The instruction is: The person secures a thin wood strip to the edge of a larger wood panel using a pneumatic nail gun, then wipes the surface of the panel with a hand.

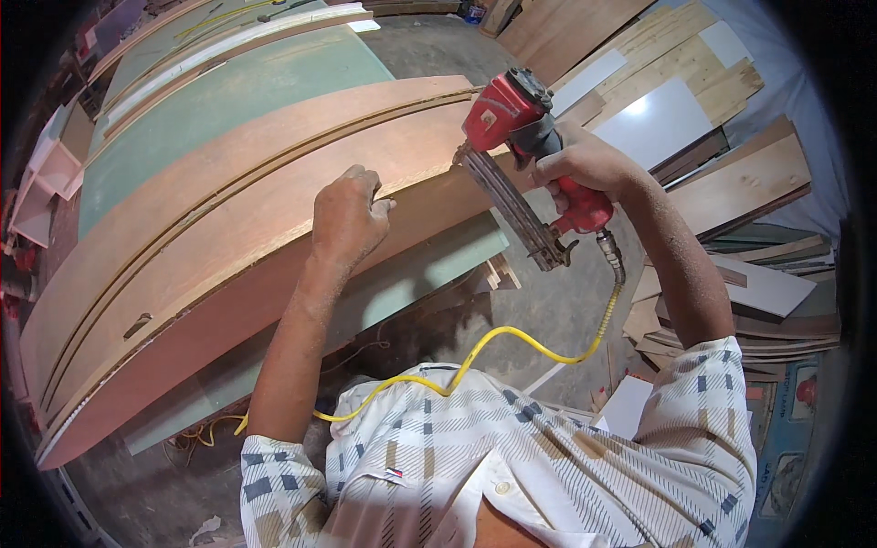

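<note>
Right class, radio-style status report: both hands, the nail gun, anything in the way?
Left hand pressing on brown plywood panel. Right hand gripping red nail gun, nose at panel edge. Yellow air hose hangs below, across shirt; nothing blocking.

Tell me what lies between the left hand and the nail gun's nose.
In the head view, only a bare stretch of the brown plywood panel's edge separates the left hand from the red nail gun, held by the right hand.
</note>
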Action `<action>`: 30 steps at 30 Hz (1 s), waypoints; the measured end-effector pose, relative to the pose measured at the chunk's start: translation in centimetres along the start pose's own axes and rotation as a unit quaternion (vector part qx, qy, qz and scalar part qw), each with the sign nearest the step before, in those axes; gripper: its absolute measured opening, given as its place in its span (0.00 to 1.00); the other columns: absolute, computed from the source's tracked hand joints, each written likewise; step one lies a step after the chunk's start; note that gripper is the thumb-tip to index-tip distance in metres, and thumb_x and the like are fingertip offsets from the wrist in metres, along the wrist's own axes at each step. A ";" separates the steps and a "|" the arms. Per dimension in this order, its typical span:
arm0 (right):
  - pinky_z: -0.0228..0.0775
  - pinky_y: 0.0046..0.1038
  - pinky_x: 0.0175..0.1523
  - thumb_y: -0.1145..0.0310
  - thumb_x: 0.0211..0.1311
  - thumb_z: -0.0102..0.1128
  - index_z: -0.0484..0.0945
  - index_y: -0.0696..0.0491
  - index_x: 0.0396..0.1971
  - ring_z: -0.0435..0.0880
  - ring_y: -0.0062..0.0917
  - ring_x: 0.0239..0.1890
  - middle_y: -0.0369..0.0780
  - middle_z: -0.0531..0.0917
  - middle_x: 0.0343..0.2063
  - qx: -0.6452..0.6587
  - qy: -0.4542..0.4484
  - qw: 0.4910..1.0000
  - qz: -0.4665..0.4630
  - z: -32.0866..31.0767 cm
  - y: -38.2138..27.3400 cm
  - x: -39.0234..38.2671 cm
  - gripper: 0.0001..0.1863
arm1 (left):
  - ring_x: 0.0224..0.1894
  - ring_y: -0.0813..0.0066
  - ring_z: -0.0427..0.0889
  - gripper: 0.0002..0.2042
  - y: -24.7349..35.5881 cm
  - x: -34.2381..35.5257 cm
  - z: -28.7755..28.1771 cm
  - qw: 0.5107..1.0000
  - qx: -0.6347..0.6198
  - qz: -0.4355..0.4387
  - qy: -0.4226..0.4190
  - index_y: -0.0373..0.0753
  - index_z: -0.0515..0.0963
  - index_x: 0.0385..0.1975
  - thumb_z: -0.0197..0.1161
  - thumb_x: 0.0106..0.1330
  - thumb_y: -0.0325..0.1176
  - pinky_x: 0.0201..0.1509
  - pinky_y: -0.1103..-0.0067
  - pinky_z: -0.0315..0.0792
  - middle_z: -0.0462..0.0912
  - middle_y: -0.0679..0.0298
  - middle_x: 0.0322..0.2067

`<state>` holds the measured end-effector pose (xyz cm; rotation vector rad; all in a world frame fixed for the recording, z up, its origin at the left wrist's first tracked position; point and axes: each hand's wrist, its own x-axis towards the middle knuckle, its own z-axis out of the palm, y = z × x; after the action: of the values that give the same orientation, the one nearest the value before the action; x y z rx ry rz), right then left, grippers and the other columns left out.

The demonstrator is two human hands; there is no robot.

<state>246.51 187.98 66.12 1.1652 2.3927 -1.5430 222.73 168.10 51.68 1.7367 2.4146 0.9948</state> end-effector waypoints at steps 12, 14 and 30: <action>0.82 0.29 0.23 0.74 0.48 0.65 0.76 0.60 0.29 0.82 0.25 0.17 0.38 0.79 0.20 0.007 0.000 1.000 -0.008 0.0 0.0 -0.2 0.09 | 0.38 0.49 0.85 0.11 1.6 0.5 -1.3 0.999 0.000 -0.033 -0.044 0.32 0.82 0.31 0.74 0.59 0.33 0.45 0.60 0.77 0.82 0.50 0.35; 0.82 0.30 0.23 0.74 0.48 0.65 0.76 0.60 0.28 0.82 0.25 0.16 0.38 0.79 0.20 0.002 0.004 1.000 -0.002 0.0 -0.1 -0.3 0.09 | 0.38 0.49 0.85 0.11 1.5 0.5 -1.1 0.999 -0.002 -0.029 -0.039 0.32 0.82 0.31 0.75 0.59 0.33 0.45 0.60 0.77 0.82 0.51 0.35; 0.81 0.31 0.25 0.74 0.49 0.65 0.76 0.60 0.35 0.82 0.24 0.17 0.38 0.79 0.20 0.017 0.010 1.000 0.004 0.3 -0.1 -0.6 0.13 | 0.31 0.56 0.82 0.11 0.9 0.5 -0.1 1.000 0.000 0.010 0.015 0.34 0.81 0.30 0.76 0.58 0.33 0.38 0.63 0.73 0.80 0.56 0.29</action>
<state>246.78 187.40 66.36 1.2012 2.3798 -1.5819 223.21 168.67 52.36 1.7626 2.4204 1.0302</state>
